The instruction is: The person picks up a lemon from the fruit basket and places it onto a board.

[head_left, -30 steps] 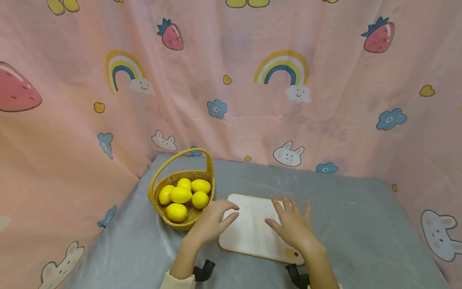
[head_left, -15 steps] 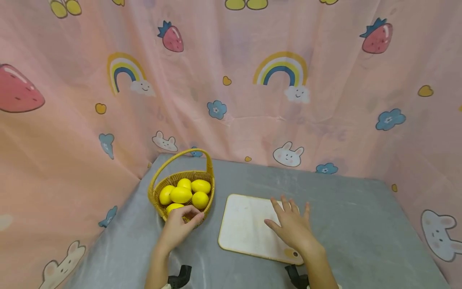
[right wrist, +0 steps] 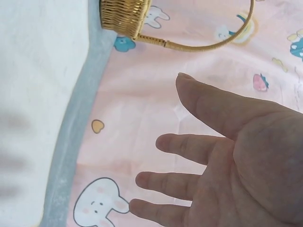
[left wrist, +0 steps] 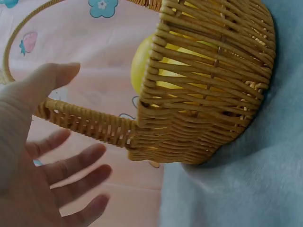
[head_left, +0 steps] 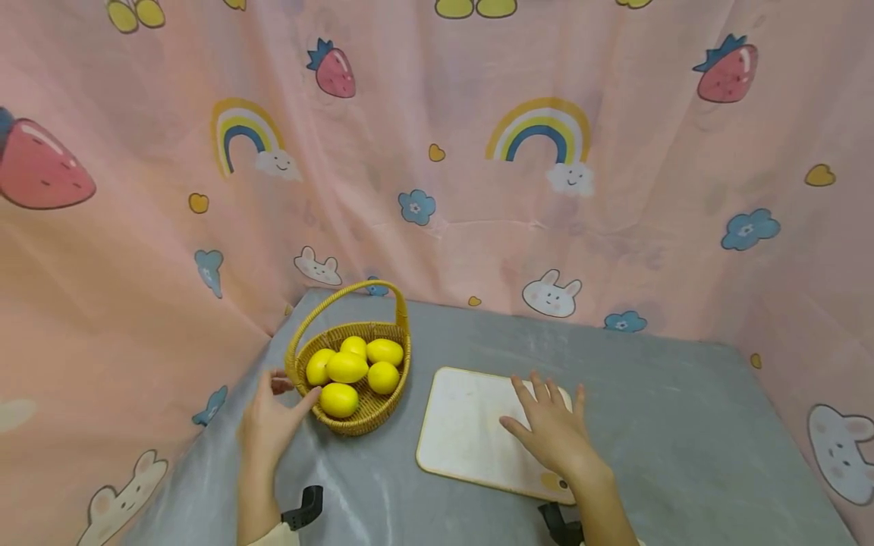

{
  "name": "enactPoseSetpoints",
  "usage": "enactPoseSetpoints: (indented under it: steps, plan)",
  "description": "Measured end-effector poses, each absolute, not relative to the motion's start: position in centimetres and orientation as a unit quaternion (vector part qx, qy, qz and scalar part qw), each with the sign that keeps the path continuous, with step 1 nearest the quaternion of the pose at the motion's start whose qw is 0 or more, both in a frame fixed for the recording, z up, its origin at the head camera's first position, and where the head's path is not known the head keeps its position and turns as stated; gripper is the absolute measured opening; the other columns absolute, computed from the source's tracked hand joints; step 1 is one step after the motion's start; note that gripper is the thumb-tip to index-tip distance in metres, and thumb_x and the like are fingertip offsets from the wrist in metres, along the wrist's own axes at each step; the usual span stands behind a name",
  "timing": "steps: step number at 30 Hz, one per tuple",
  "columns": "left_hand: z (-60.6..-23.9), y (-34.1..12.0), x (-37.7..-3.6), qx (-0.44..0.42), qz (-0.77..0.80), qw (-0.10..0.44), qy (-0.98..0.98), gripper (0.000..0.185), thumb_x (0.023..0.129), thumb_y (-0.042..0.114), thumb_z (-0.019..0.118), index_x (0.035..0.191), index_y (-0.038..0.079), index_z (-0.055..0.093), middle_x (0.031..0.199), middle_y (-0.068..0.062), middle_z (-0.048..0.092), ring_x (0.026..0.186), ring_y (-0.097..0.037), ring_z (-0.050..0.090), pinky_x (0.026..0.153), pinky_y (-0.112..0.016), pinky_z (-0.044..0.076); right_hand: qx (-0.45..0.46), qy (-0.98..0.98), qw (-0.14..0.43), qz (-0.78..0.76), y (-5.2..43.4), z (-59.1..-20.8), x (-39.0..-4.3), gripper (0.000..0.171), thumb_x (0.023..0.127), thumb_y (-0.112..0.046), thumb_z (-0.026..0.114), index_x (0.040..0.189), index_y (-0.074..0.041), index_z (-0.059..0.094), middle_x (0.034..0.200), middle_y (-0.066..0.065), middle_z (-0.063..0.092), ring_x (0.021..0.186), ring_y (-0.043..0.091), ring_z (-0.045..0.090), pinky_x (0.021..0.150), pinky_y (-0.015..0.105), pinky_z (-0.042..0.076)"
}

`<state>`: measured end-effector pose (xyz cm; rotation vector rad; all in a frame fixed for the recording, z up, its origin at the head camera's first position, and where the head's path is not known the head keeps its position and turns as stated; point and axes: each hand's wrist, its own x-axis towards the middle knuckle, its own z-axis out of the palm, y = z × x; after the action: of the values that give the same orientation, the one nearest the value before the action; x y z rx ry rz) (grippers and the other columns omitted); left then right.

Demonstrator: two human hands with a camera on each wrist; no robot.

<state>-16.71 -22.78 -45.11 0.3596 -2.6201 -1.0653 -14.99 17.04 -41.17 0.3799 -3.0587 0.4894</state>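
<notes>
My left hand [head_left: 266, 421] is at the left side of a yellow wicker basket [head_left: 358, 425], thumb and fingers apart. In the left wrist view the basket's handle [left wrist: 90, 124] passes between the thumb [left wrist: 49, 78] and the spread fingers, which are not closed round it. Several yellow lemons [head_left: 339, 400] lie inside the basket. Over a white cutting board [head_left: 457, 432] with a tan rim, my right hand [head_left: 556, 436] is held with its fingers spread, palm down. Nothing is in its grasp in the right wrist view. It covers part of the board's right side.
A grey cloth [head_left: 683, 425] covers the table. Behind and at both sides hangs a pink curtain [head_left: 464, 250] printed with rainbows, rabbits and strawberries. The basket stands left of the board, with a strip of cloth between them. Each wrist wears a black camera mount [head_left: 303, 508].
My left hand has moved left from beside the board, across the front of the basket, to its left side. My right hand has stayed over the board. Basket and board have not moved.
</notes>
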Motion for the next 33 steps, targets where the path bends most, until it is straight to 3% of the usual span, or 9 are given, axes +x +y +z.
enactPoseSetpoints:
  steps: [4,11,18,25,27,30,33]
  plan:
    - [-46.2,-23.4,-18.4,0.095,-0.415,0.139,-0.894,0.088,0.076,0.054,0.071,0.144,0.012,0.031,0.142,-0.016,0.038,0.129,-0.037,0.034,0.1,-0.058,0.029,0.122,-0.981,0.008,0.151,17.0,-41.3,-15.0,0.07,0.09,-0.052,0.053,0.144,-0.011,0.037,0.146,0.026,0.03,0.132,0.049,0.026,0.097,0.074,-0.004]
    - [-48.6,-24.1,-20.2,0.061,-0.411,0.148,-0.898,0.09,0.078,0.046,0.073,0.148,0.01,0.028,0.152,-0.022,0.018,0.139,-0.041,0.01,0.104,-0.066,0.006,0.116,-0.983,0.009,0.14,17.1,-41.5,-15.0,0.07,0.09,-0.052,0.053,0.144,-0.011,0.037,0.146,0.026,0.031,0.131,0.049,0.027,0.097,0.075,-0.001]
    - [-50.6,-24.1,-20.9,-0.012,-0.482,0.222,-0.848,0.074,0.074,0.02,0.08,0.138,0.006,0.044,0.143,-0.016,0.038,0.128,-0.037,0.036,0.102,-0.057,0.025,0.115,-0.984,0.007,0.137,17.2,-41.4,-14.9,0.069,0.09,-0.05,0.055,0.144,-0.01,0.038,0.145,0.026,0.031,0.13,0.05,0.028,0.096,0.075,0.0]
    - [-51.4,-24.5,-20.9,-0.033,-0.465,0.213,-0.859,0.071,0.074,0.022,0.081,0.135,0.005,0.048,0.149,-0.017,0.03,0.137,-0.039,0.018,0.104,-0.064,0.011,0.118,-0.984,-0.001,0.135,16.8,-41.5,-14.9,0.068,0.09,-0.05,0.054,0.144,-0.012,0.038,0.145,0.025,0.032,0.131,0.049,0.028,0.097,0.075,-0.001]
    - [-51.5,-24.5,-20.9,-0.04,-0.474,0.209,-0.854,0.069,0.074,0.021,0.081,0.134,0.005,0.049,0.15,-0.018,0.027,0.137,-0.039,0.017,0.105,-0.063,0.012,0.12,-0.983,-0.001,0.139,16.6,-41.5,-14.9,0.067,0.09,-0.048,0.055,0.144,-0.012,0.038,0.145,0.025,0.033,0.131,0.049,0.028,0.097,0.074,-0.002]
    - [-51.5,-24.2,-21.2,-0.046,-0.511,0.197,-0.836,0.066,0.077,0.018,0.079,0.135,0.006,0.049,0.151,-0.017,0.024,0.138,-0.036,0.017,0.109,-0.055,0.017,0.125,-0.982,-0.002,0.139,16.3,-41.5,-15.0,0.066,0.09,-0.046,0.057,0.143,-0.011,0.039,0.145,0.025,0.033,0.13,0.049,0.029,0.097,0.074,-0.002]
    - [-51.4,-23.7,-21.3,-0.048,-0.556,0.182,-0.81,0.063,0.079,0.013,0.076,0.135,0.004,0.049,0.152,-0.015,0.022,0.138,-0.033,0.018,0.11,-0.032,0.024,0.13,-0.981,-0.013,0.143,15.8,-41.5,-15.3,0.066,0.09,-0.044,0.058,0.143,-0.01,0.04,0.145,0.025,0.034,0.131,0.048,0.029,0.098,0.074,-0.001]
